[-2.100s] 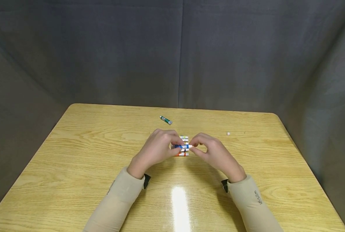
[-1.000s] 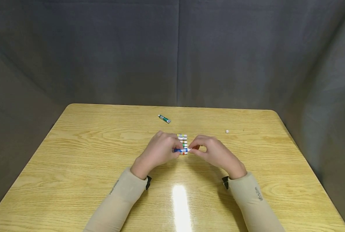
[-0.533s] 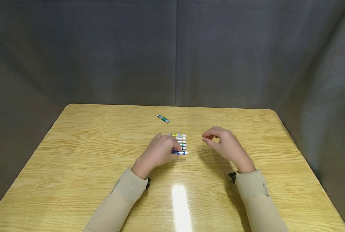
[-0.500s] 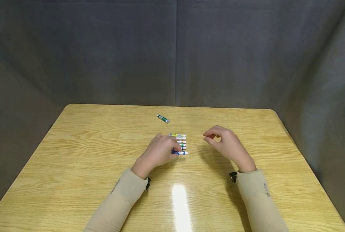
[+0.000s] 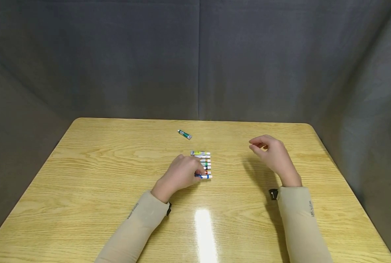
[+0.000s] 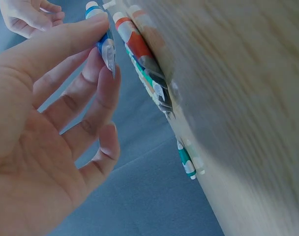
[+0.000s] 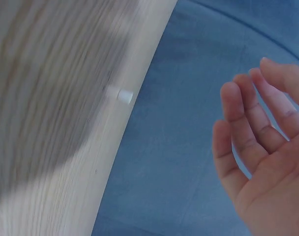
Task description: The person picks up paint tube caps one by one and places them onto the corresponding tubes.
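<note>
Our left hand (image 5: 179,174) pinches the blue tube (image 5: 204,176) at the near end of the row of tubes (image 5: 204,163) on the desk (image 5: 83,171).
Our right hand (image 5: 272,155) hovers right of the row, grip loosely open and holding nothing. We cannot read the print on any tube. Only the right wrist view shows the small white cap (image 7: 124,95) lying on the desk; the head view shows a green tube (image 5: 184,134) lying alone beyond the row.
</note>
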The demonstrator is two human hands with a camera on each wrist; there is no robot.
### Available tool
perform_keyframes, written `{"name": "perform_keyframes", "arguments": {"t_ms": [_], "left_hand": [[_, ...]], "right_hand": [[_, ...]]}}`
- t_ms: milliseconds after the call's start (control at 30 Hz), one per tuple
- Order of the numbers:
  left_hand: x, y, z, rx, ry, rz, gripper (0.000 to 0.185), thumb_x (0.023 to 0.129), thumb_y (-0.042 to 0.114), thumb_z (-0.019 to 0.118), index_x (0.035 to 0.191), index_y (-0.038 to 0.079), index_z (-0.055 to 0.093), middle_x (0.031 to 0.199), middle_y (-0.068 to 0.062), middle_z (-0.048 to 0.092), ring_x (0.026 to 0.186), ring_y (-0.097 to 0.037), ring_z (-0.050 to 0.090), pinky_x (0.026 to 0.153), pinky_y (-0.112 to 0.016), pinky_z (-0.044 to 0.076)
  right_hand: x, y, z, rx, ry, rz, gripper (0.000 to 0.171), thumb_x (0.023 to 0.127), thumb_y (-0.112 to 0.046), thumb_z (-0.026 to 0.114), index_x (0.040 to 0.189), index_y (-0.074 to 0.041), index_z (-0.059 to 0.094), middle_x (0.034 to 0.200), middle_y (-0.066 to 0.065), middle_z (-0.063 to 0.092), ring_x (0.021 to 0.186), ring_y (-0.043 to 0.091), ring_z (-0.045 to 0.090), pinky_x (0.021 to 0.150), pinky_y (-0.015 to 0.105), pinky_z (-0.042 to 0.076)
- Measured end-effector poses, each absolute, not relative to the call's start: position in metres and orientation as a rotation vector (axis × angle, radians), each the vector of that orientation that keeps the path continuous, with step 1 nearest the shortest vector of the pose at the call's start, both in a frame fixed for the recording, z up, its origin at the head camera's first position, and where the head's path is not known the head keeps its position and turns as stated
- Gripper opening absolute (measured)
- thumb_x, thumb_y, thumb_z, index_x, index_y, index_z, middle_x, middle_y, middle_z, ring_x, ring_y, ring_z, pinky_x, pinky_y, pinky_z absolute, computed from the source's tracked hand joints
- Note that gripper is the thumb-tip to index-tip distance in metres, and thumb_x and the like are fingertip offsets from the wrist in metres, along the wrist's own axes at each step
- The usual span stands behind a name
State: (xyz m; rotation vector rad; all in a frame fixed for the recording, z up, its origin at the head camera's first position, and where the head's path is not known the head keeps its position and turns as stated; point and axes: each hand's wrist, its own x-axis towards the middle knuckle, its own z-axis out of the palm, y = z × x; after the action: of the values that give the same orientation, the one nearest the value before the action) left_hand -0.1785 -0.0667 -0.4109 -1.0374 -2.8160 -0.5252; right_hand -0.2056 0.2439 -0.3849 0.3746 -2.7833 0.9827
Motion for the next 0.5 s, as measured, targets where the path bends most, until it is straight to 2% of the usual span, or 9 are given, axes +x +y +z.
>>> {"name": "perform_keyframes", "arguments": {"t_ms": [233, 500], "left_hand": [[-0.178, -0.065, -0.413, -1.043, -2.825, -0.521, 0.011, 0.080, 0.011, 0.089, 0.080, 0.019, 0.081, 0.078, 0.004, 0.069, 0.065, -0.005, 0.045, 0.067, -0.027, 0.034], [-0.177, -0.065, -0.412, -1.029, -2.863, -0.520, 0.012, 0.079, 0.010, 0.089, 0.086, 0.020, 0.084, 0.085, 0.006, 0.075, 0.069, -0.005, 0.055, 0.076, -0.033, 0.046]], "right_hand": [[-0.223, 0.261, -0.387, 0.301, -2.886, 0.946, 0.024, 0.101, -0.018, 0.066, 0.120, -0.004, 0.073, 0.116, 0.017, 0.071, 0.104, 0.033, 0.065, 0.094, 0.051, 0.052], [-0.244, 0.277, -0.391, 0.283, -3.071, 0.916, 0.029, 0.103, -0.019, 0.062, 0.127, -0.003, 0.068, 0.117, 0.017, 0.069, 0.106, 0.032, 0.061, 0.088, 0.044, 0.050]]}}
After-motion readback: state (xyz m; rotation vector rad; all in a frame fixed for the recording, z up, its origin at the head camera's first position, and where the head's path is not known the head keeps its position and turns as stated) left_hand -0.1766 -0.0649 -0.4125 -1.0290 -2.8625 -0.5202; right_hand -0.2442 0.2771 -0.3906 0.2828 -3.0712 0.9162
